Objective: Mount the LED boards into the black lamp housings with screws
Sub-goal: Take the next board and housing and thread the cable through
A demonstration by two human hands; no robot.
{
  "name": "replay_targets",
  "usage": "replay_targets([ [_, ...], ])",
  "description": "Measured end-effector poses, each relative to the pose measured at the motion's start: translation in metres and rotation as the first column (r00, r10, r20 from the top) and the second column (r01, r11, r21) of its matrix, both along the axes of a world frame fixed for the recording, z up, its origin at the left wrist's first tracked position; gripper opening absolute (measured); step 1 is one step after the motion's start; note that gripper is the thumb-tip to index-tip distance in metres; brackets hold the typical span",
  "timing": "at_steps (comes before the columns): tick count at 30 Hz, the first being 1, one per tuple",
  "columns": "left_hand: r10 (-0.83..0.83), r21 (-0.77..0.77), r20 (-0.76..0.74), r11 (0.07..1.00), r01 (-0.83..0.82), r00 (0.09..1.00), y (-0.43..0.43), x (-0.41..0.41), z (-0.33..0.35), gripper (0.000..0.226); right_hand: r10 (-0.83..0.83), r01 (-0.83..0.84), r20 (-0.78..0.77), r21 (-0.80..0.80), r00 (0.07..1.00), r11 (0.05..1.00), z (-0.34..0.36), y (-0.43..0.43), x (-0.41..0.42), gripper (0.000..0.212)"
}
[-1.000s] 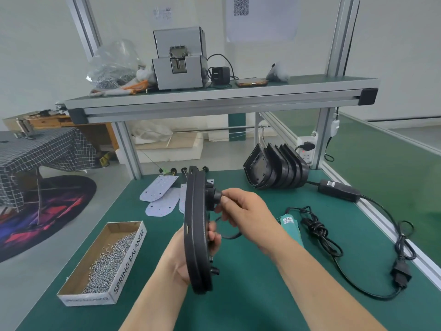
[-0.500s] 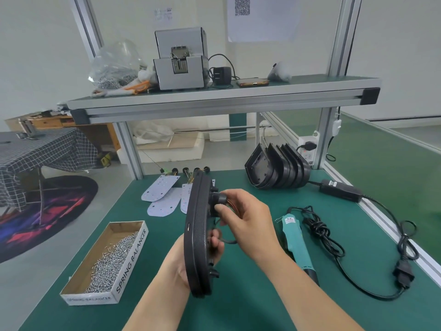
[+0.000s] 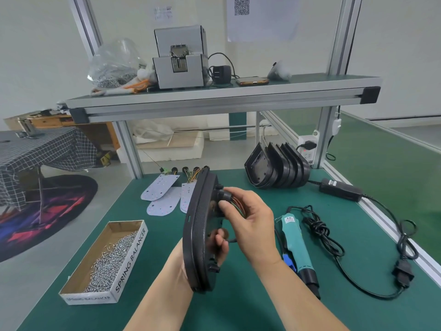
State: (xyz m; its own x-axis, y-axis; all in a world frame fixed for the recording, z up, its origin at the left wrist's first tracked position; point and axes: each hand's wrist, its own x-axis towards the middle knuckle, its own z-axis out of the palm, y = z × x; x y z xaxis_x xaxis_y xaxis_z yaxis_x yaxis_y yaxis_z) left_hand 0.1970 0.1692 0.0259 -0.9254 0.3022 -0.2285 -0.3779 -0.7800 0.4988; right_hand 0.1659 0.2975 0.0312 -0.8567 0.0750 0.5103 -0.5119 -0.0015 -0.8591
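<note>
I hold a black lamp housing (image 3: 198,232) edge-on above the green mat. My left hand (image 3: 218,247) grips its lower part from behind, fingertips curled round its right side. My right hand (image 3: 248,220) pinches the black cable plug and coloured wires at the housing's back. Several white LED boards (image 3: 164,197) with wired connectors lie on the mat behind the housing. A stack of black lamp housings (image 3: 276,168) leans at the back right. A cardboard box of screws (image 3: 107,261) sits at the left. A teal electric screwdriver (image 3: 298,249) lies right of my right arm.
The screwdriver's black cable (image 3: 334,247) loops over the mat's right side to a power adapter (image 3: 341,192) and a plug (image 3: 403,273). An upper shelf (image 3: 214,96) carries a grey screw feeder (image 3: 180,58), a bag of screws and a phone. Aluminium posts frame the bench.
The housing has tilted, its top leaning slightly right, and my right hand has slid lower along the plug and wires. The view has shifted a little to the left.
</note>
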Motion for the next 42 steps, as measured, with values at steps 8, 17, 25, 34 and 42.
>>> replay_targets([
  [8, -0.013, -0.297, 0.006, 0.955, 0.014, 1.0, -0.01, 0.002, -0.008, 0.037, 0.016, 0.082, -0.245, 0.387, 0.969, 0.918, 0.004, 0.017, -0.006, 0.02],
  [17, 0.134, -0.498, -0.255, 0.831, -0.249, 0.958, -0.006, -0.018, -0.006, 0.039, 0.048, -0.063, 0.068, 0.249, 0.997, 0.966, 0.014, 0.04, -0.013, 0.029],
  [25, 0.008, -0.735, -0.599, 0.393, -0.553, 0.801, -0.004, -0.018, -0.01, 0.054, 0.513, -0.45, 0.525, -0.254, 0.679, 0.856, 0.008, 0.044, -0.008, 0.047],
  [34, -0.062, -0.799, -0.589, 0.196, -0.569, 0.806, 0.004, -0.016, -0.014, 0.053, 0.27, -0.2, 0.451, -0.199, 0.851, 0.96, -0.017, 0.035, -0.011, 0.017],
  [42, 0.019, -0.853, -0.513, 0.094, -0.512, 0.858, 0.008, -0.019, -0.027, 0.053, 0.329, -0.222, 0.516, -0.26, 0.791, 0.94, -0.034, 0.035, -0.015, 0.02],
])
